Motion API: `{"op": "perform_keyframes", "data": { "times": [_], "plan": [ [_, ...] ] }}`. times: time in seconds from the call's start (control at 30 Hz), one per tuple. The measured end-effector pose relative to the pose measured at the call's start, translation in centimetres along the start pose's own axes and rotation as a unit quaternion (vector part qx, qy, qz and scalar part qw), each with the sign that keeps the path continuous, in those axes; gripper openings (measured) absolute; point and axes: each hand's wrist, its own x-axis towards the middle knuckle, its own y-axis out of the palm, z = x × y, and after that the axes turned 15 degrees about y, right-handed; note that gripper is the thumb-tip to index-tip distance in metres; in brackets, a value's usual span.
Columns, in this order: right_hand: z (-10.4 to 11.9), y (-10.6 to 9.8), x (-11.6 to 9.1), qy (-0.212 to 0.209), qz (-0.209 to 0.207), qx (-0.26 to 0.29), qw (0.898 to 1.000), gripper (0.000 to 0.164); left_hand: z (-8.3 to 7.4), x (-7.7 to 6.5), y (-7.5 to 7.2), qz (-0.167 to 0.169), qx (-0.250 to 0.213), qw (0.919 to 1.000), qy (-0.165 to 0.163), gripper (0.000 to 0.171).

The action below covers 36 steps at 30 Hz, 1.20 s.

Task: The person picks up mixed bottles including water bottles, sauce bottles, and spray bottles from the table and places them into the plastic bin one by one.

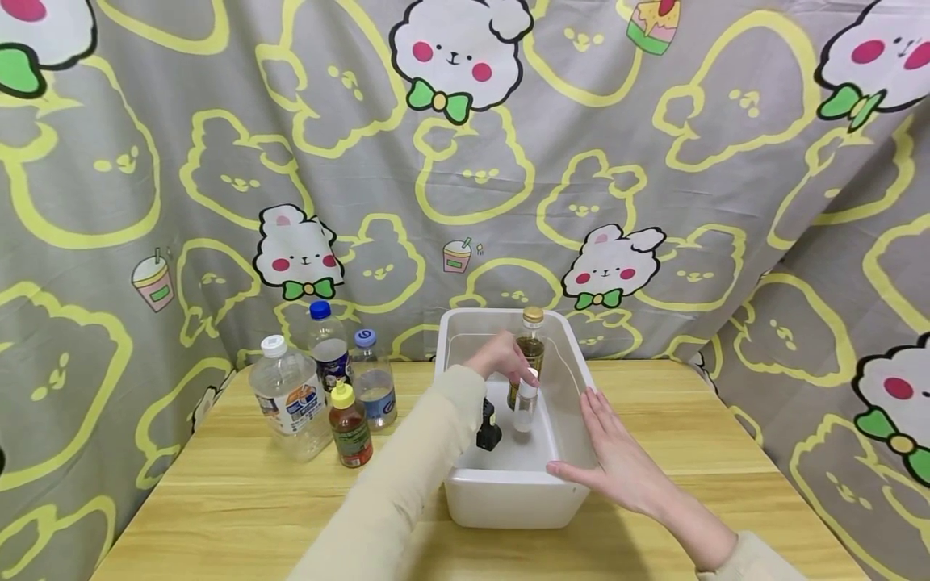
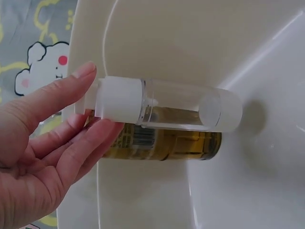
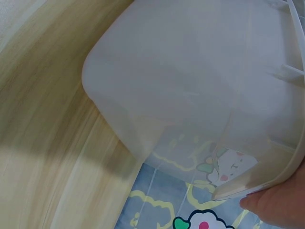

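My left hand (image 1: pixel 506 357) reaches down into a white plastic bin (image 1: pixel 517 499). Its thumb and fingers are at the white cap of a small clear bottle (image 2: pixel 176 105), which is upright close over the bin floor. Right behind that bottle stands an amber glass bottle (image 1: pixel 532 349) with a gold cap, partly hidden by it in the left wrist view. A small black bottle (image 1: pixel 488 434) with a pale label stands nearer the bin's left wall. My right hand (image 1: pixel 625 460) rests on the bin's right rim, fingers spread along it, thumb on the near corner.
Left of the bin on the wooden table (image 1: pixel 240 508) stand a large clear bottle (image 1: pixel 294 403) with a white cap, a blue-capped bottle (image 1: pixel 330 353), a pale-blue-capped bottle (image 1: pixel 376 391) and a red sauce bottle (image 1: pixel 350 432) with a yellow cap. A patterned curtain (image 1: pixel 378 186) hangs behind.
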Motion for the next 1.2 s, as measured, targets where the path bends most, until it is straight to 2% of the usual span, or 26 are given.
{"op": "perform_keyframes", "data": {
  "times": [0.27, 0.5, 1.2],
  "plan": [
    [0.0, 0.0, 0.1, -0.002, 0.001, 0.0, 1.0, 0.101, 0.0, 0.1, 1.1, -0.003, -0.019, 0.9998, 0.004, 0.023],
    [0.2, 0.0, 0.0, -0.002, 0.002, 0.002, 1.0, 0.1, 0.2, -0.1, 1.3, 0.002, -0.005, 0.9999, 0.013, 0.023],
    [0.0, 0.1, 0.0, -0.007, -0.004, 0.0, 1.0, 0.1, 0.5, 0.3, 2.6, 0.027, 0.02, 0.9994, -0.01, 0.022]
  ]
}}
